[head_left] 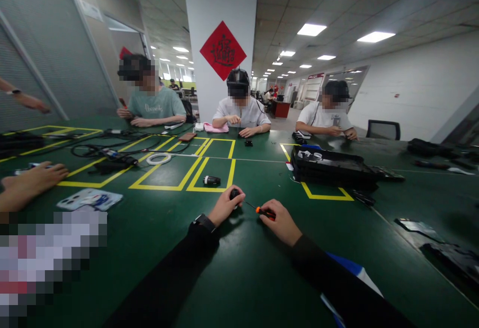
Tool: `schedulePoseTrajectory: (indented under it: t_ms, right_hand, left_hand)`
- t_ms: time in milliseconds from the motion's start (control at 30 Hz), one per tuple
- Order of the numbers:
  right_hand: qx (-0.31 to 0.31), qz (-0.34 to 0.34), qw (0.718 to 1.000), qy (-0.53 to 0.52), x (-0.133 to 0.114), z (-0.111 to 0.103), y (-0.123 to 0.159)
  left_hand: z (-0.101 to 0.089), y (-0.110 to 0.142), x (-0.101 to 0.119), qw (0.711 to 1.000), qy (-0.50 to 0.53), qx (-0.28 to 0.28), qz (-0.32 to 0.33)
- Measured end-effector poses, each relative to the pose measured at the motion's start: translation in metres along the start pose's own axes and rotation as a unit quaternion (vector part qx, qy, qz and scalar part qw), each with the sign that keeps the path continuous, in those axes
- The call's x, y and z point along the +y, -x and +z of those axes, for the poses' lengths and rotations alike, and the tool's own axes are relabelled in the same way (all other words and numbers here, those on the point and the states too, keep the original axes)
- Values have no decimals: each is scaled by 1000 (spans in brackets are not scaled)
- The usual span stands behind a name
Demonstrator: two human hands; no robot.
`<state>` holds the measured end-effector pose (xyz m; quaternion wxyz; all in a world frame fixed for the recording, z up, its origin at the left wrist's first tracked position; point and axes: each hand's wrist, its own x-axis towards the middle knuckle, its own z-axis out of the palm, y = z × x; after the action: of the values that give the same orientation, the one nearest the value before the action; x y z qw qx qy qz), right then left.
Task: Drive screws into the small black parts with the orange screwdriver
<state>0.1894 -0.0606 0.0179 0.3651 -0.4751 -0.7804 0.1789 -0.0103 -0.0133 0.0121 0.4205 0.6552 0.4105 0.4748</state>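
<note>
Orange screwdriver [263,212] pinched by grip of right hand [282,222], pointed toward small black part [234,194]; part pinched by grip of left hand [225,206] over green counter [243,273], maybe so it is kept still; black tube [211,180] set inside yellow tape lines [231,172]

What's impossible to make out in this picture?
All in the head view:
Small black thing in the left hand: mostly covered by fingers.
Screwdriver: handle partly behind the right hand, tip too small.
Blue-and-white item: partly hidden by the right sleeve.
Wristbanded arm: cut off by the left edge.
</note>
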Motion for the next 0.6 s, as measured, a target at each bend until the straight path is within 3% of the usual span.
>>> schedulePoseTrajectory:
  t_ms: [333,600]
  right_hand:
    - [-25,5,999,-27,-1,-1,-1]
    - [9,-8,999,-29,1,0,-2]
  left_hand:
    - [0,2,3,1000,-10,-5,10]
    - [-1,0,-1,1000,-2,-3,4]
